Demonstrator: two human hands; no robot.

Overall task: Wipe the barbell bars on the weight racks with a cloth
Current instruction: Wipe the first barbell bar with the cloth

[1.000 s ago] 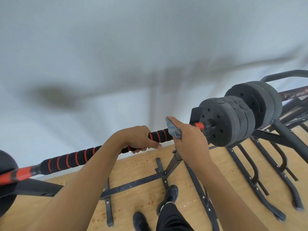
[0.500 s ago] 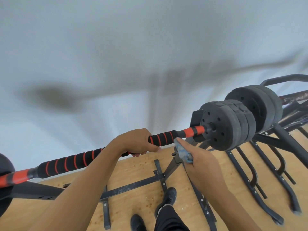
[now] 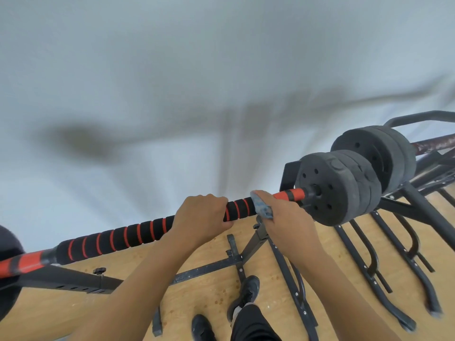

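Observation:
A barbell bar (image 3: 128, 233) with black foam grip and red rings runs from lower left to the right, resting on a black rack (image 3: 258, 239). Black weight plates (image 3: 330, 188) sit on its right end. My left hand (image 3: 202, 217) grips the bar near its middle. My right hand (image 3: 285, 217) holds a blue-grey cloth (image 3: 262, 207) wrapped on the bar just left of the red end section (image 3: 291, 194). The bar under the cloth and fingers is hidden.
A second barbell with black plates (image 3: 376, 148) and a rusty bar (image 3: 435, 143) lies behind on the right. Black rack legs (image 3: 369, 264) spread over the wooden floor. A white wall (image 3: 172, 82) stands close ahead. My shoes (image 3: 246, 291) are below.
My right hand with the cloth dropped below the bar half a second ago and has come back up onto it near the red end. The left hand kept its grip.

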